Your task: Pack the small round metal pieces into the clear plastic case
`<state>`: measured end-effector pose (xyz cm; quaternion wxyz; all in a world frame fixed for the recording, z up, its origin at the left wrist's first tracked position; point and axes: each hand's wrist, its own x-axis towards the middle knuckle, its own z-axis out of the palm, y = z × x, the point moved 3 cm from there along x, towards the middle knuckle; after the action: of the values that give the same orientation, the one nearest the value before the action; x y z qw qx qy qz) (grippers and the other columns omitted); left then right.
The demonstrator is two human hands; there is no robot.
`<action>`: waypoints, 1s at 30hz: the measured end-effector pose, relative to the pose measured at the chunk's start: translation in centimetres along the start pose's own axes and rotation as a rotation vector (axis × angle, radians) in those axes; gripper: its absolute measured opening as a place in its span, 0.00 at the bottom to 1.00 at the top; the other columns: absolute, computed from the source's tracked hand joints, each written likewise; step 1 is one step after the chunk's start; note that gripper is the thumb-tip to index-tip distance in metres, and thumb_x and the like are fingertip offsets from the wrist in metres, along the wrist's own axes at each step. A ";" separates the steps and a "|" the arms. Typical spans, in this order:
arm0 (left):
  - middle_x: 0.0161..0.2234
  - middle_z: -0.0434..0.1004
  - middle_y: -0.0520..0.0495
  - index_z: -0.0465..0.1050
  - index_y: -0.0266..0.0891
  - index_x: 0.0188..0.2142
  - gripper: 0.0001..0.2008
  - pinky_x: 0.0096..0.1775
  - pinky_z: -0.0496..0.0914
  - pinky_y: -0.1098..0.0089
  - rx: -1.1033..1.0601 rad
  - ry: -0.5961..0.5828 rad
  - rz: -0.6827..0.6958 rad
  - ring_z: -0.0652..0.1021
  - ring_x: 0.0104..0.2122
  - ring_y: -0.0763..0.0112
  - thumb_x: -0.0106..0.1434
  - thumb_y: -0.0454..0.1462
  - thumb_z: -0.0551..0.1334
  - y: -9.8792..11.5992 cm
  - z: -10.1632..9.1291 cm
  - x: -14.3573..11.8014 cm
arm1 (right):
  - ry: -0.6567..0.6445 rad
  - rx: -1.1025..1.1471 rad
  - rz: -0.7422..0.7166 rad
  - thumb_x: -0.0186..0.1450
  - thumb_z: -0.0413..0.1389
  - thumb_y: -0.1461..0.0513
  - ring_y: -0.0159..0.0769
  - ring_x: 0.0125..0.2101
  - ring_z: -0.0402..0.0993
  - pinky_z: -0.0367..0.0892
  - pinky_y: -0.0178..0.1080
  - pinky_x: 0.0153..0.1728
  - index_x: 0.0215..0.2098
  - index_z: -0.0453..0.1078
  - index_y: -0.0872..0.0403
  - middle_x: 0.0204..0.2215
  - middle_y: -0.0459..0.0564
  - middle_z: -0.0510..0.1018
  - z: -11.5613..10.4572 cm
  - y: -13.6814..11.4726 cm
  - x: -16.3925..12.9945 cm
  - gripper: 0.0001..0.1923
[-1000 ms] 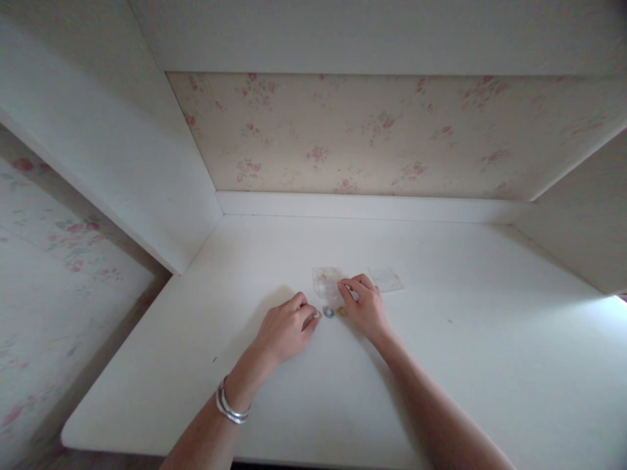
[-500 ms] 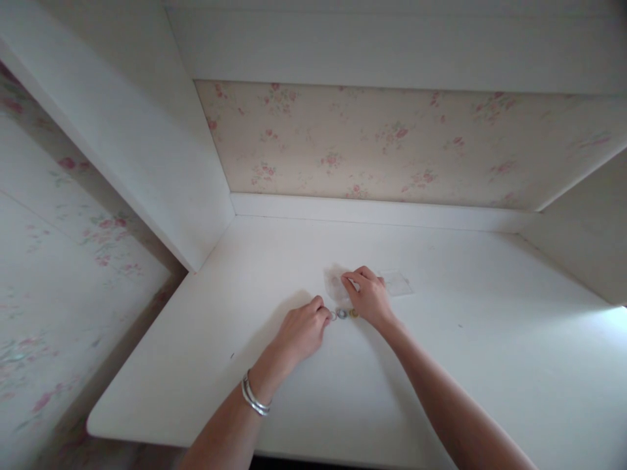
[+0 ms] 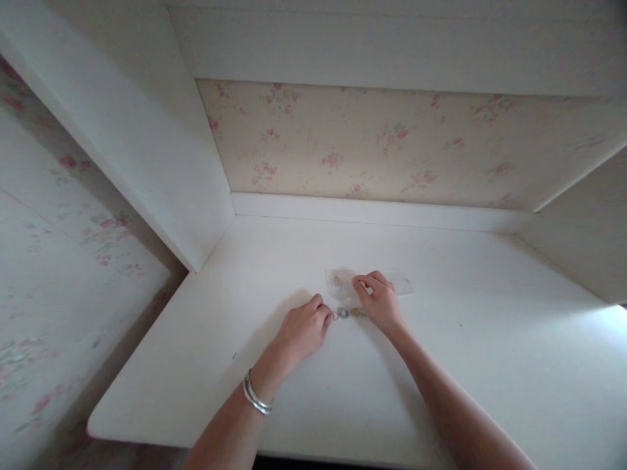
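Note:
My left hand [image 3: 307,328] is closed low over the white tabletop, its fingertips on the edge of a small thin ring [image 3: 335,315]. Just right of that ring lie a silvery ring [image 3: 343,313] and a gold-coloured ring [image 3: 356,313] in a row. Behind the row is a small clear plastic bag [image 3: 339,284], lying nearly flat. My right hand [image 3: 378,301] pinches at the bag's right side with thumb and forefinger. Under and beyond this hand is another clear bag [image 3: 402,283]. Part of the ring row is hidden by the right hand.
The white tabletop [image 3: 274,254] meets a low back ledge [image 3: 382,212] below floral wallpaper. A white upright panel [image 3: 161,163] stands at the left and another side panel [image 3: 582,235] at the right. A white shelf front [image 3: 392,52] hangs above. The table's rounded corner [image 3: 98,421] is front left.
My right hand has shifted slightly right, uncovering more of the ring row. The left bag now lies flatter and wider. My left hand has stayed at the thin ring.

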<state>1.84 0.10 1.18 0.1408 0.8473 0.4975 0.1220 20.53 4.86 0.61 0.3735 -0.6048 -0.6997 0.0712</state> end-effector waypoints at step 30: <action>0.34 0.73 0.46 0.70 0.37 0.35 0.10 0.40 0.68 0.69 -0.378 0.342 -0.137 0.73 0.36 0.69 0.65 0.39 0.53 -1.9 -0.2 4.2 | -0.414 -0.267 -0.405 0.67 0.47 0.64 0.36 0.35 0.62 0.47 0.41 0.37 0.31 0.70 0.54 0.32 0.50 0.70 0.4 -4.8 -4.4 0.11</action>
<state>2.20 4.67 0.95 0.2182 0.7372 0.5388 0.3443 16.48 -0.18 1.07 0.1471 -0.4696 -0.8702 0.0245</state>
